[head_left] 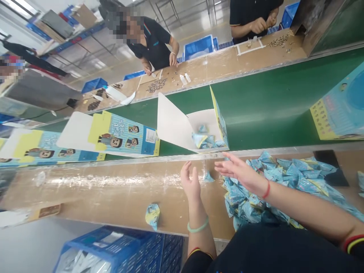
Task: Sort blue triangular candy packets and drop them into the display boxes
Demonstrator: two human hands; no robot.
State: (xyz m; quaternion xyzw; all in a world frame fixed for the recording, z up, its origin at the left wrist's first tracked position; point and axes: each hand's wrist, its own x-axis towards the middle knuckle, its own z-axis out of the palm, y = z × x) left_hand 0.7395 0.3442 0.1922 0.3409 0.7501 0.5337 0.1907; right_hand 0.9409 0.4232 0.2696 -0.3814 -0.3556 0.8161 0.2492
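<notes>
My left hand (191, 182), with a pale green bangle on its wrist, is held over the brown worktop, fingers up and thumb apart, holding nothing. My right hand (239, 172) reaches in from the right with its fingers stretched out, close to a heap of blue and yellow foil packets (295, 174). Between the hands lies a single small packet (209, 177). Just beyond them, on the green belt, stands an opened carton (174, 123) with several packets (206, 140) inside. Another packet (152, 215) lies alone to the left of my left hand.
More printed cartons (127, 136) stand on the green belt (256, 98) at left, and a blue carton (341, 110) at right. Two co-workers sit at the far bench (199, 76) with small parts and white bottles. A blue crate (136, 250) is below the near edge.
</notes>
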